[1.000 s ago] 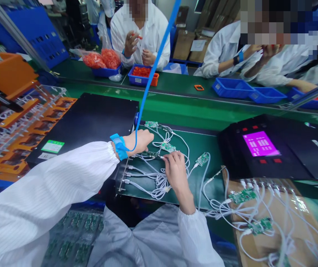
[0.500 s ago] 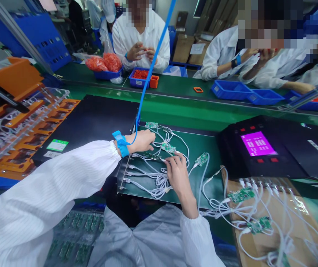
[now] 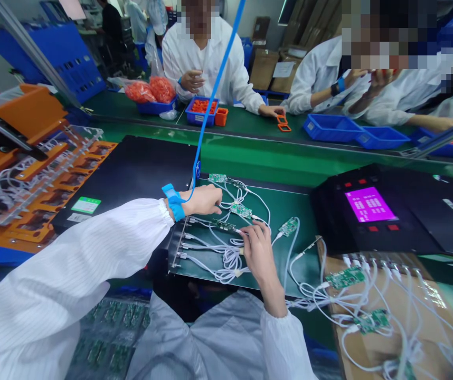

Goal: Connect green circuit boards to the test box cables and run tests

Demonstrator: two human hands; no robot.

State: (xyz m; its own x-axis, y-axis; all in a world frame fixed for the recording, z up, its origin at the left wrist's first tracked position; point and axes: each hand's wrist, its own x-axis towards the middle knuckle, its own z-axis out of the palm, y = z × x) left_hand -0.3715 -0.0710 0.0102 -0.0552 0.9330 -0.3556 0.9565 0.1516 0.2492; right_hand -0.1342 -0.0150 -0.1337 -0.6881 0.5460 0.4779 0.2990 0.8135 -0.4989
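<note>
My left hand, with a blue wrist strap, is curled beside the right edge of the black box; what its fingers hold, if anything, is hidden. Just right of it lie a green circuit board and, nearer me, a darker board seen almost edge-on. My right hand has bent fingers closed at the white cable plug on that darker board. Another wired board lies farther back, and one more board sits to the right. Bundled white cables run from the box's ports.
A black tester with a magenta screen stands right, above cardboard bearing cabled boards. An orange fixture is left. Bagged boards lie by my lap. Across the bench, co-workers sit behind blue bins and orange frames.
My right hand has shifted slightly right and toward me, its fingers still near the plug. My left hand stays put. A co-worker opposite has reached out and set an orange frame beside another.
</note>
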